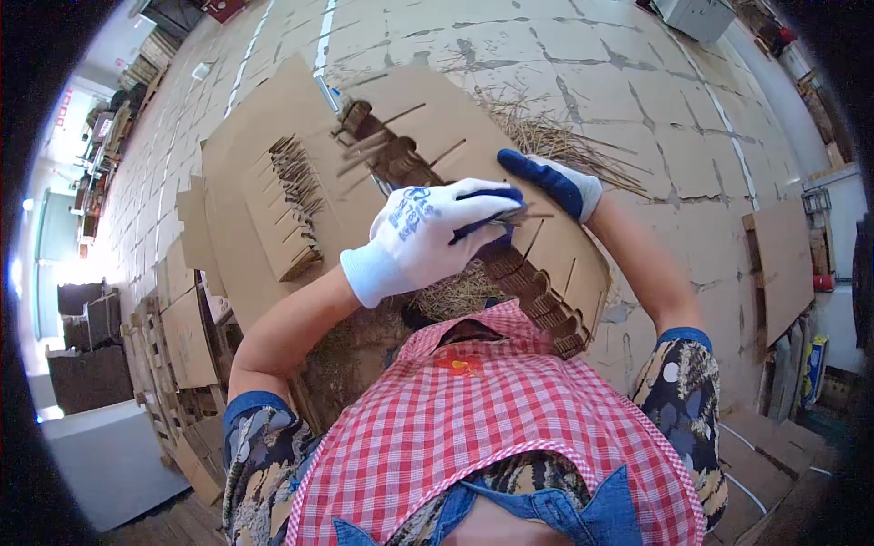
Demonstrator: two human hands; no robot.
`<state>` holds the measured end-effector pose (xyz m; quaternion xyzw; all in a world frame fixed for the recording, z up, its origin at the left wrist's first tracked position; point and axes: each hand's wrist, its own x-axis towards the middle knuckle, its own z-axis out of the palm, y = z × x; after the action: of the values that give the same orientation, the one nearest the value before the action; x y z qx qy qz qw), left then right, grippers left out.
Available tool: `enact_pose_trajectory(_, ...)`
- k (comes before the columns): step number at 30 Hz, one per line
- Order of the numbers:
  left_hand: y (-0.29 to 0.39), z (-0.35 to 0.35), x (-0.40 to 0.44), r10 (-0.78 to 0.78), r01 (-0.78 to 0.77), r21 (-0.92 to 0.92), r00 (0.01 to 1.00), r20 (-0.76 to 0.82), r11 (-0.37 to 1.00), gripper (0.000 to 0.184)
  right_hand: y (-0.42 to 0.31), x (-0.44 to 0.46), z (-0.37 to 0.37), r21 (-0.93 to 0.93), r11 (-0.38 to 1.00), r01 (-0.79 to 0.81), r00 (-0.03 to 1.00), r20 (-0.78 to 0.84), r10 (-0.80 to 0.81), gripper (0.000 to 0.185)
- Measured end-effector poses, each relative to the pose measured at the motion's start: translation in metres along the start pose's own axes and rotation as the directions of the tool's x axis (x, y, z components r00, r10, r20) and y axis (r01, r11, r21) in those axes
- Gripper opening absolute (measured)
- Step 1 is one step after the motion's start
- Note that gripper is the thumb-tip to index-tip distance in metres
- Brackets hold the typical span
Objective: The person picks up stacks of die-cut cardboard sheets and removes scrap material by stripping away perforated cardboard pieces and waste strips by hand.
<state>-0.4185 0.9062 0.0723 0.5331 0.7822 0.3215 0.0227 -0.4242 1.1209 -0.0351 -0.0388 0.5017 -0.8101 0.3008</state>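
Observation:
A long row of dark brown ribbed pieces [525, 280] with thin sticks poking out lies diagonally across a cardboard sheet [238, 182]. My left hand [442, 227], in a white glove with dark blue fingers, is over the middle of the row, its fingers pressed together on something small that I cannot make out. To its right, my right hand [551, 182], gloved the same way, rests at the sheet's edge with its fingers stretched out and nothing visible in it. A second row of brown pieces with sticks [297, 205] lies on the cardboard at the left.
Loose thin sticks [555, 141] are heaped beyond my right hand. More sticks [455, 293] lie below my left hand. Wooden pallets [155, 364] and cardboard stand at the left. A cardboard panel [783, 264] leans at the right.

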Motion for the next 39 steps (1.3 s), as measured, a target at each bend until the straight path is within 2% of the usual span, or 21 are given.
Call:
enact_pose_trajectory(2,-0.006,0.001,-0.005,-0.073,0.104,-0.236,0.988,0.135,0.966,0.019,0.010,0.001,-0.006,-0.055,0.998,0.023,1.000,-0.007,-0.024,0.046)
enact_pose_trajectory(3,-0.005,-0.001,-0.007,-0.077,0.108,-0.236,0.987,0.138,0.966,0.019,0.009,-0.003,-0.001,-0.016,0.999,-0.040,0.999,0.001,0.040,0.046)
enact_pose_trajectory(4,-0.002,-0.004,-0.009,-0.176,0.249,-0.384,0.961,0.214,0.889,0.019,0.007,-0.007,0.005,0.024,0.995,-0.102,0.995,0.011,0.101,0.046)
enact_pose_trajectory(6,0.002,-0.006,-0.011,-0.312,0.509,-0.600,0.859,0.407,0.617,0.019,0.011,-0.010,0.007,0.072,0.984,-0.162,0.987,0.021,0.161,0.046)
enact_pose_trajectory(7,0.001,-0.006,-0.012,-0.311,0.513,-0.599,0.856,0.413,0.615,0.019,0.015,-0.010,0.005,0.036,0.989,-0.144,0.989,0.025,0.143,0.046)
enact_pose_trajectory(10,-0.005,-0.004,-0.011,-0.003,0.193,-0.567,0.948,0.318,0.801,0.020,0.027,-0.008,0.002,-0.033,0.995,-0.099,0.994,0.032,0.100,0.046)
enact_pose_trajectory(15,-0.003,-0.002,-0.009,0.028,0.141,-0.422,0.929,0.369,0.896,0.019,0.034,-0.011,0.004,-0.002,0.994,-0.112,0.994,0.015,0.112,0.045)
enact_pose_trajectory(19,-0.004,0.009,-0.016,-0.056,0.280,-0.606,0.931,0.361,0.744,0.023,0.026,-0.018,0.007,-0.118,0.973,-0.197,0.980,0.008,0.199,0.045)
enact_pose_trajectory(20,-0.002,0.007,-0.018,-0.200,0.458,-0.597,0.872,0.447,0.659,0.025,0.026,-0.018,0.005,-0.166,0.964,-0.207,0.976,0.031,0.215,0.046)
enact_pose_trajectory(22,0.004,0.003,-0.022,-0.435,0.753,-0.516,0.657,0.615,0.408,0.030,0.034,-0.018,0.000,-0.200,0.956,-0.217,0.971,0.057,0.233,0.047)
enact_pose_trajectory(23,0.003,0.005,-0.023,-0.437,0.758,-0.511,0.651,0.621,0.405,0.030,0.043,-0.015,-0.007,-0.339,0.941,-0.020,0.992,0.110,0.061,0.047)
enact_pose_trajectory(25,-0.001,0.016,-0.027,-0.365,0.633,-0.623,0.774,0.518,0.459,0.035,0.055,-0.013,-0.016,-0.551,0.751,0.363,0.929,0.276,-0.247,0.047)
enact_pose_trajectory(26,-0.004,0.022,-0.029,-0.327,0.562,-0.673,0.827,0.458,0.480,0.038,0.055,-0.013,-0.020,-0.546,0.756,0.361,0.930,0.273,-0.246,0.047)
enact_pose_trajectory(27,-0.007,0.025,-0.031,-0.330,0.569,-0.672,0.822,0.464,0.473,0.038,0.054,-0.013,-0.023,-0.644,0.659,0.390,0.921,0.276,-0.275,0.046)
enact_pose_trajectory(29,-0.018,0.031,-0.031,-0.379,0.636,-0.629,0.771,0.511,0.447,0.037,0.044,-0.013,-0.025,-0.800,0.425,0.423,0.896,0.300,-0.327,0.045)
enact_pose_trajectory(30,-0.022,0.034,-0.034,-0.406,0.670,-0.606,0.742,0.533,0.429,0.037,0.039,-0.013,-0.023,-0.794,0.436,0.424,0.897,0.303,-0.322,0.045)
enact_pose_trajectory(31,-0.026,0.040,-0.036,-0.412,0.674,-0.605,0.738,0.534,0.424,0.037,0.032,-0.011,-0.022,-0.795,0.536,0.286,0.954,0.183,-0.238,0.046)
enact_pose_trajectory(33,-0.033,0.054,-0.039,-0.441,0.640,-0.503,0.767,0.466,0.581,0.036,0.017,-0.005,-0.018,-0.735,0.678,-0.013,0.999,-0.044,-0.029,0.047)
enact_pose_trajectory(34,-0.038,0.060,-0.041,-0.448,0.616,-0.440,0.783,0.431,0.653,0.035,0.010,-0.001,-0.016,-0.734,0.679,-0.010,0.999,-0.038,-0.026,0.047)
enact_pose_trajectory(37,-0.054,0.078,-0.047,-0.444,0.604,-0.384,0.786,0.430,0.698,0.035,-0.001,0.009,-0.005,-0.752,0.544,-0.373,0.928,-0.311,0.206,0.052)
enact_pose_trajectory(39,-0.065,0.091,-0.045,-0.438,0.594,-0.362,0.791,0.427,0.719,0.034,-0.001,0.013,-0.002,-0.801,0.487,-0.348,0.936,-0.323,0.138,0.060)
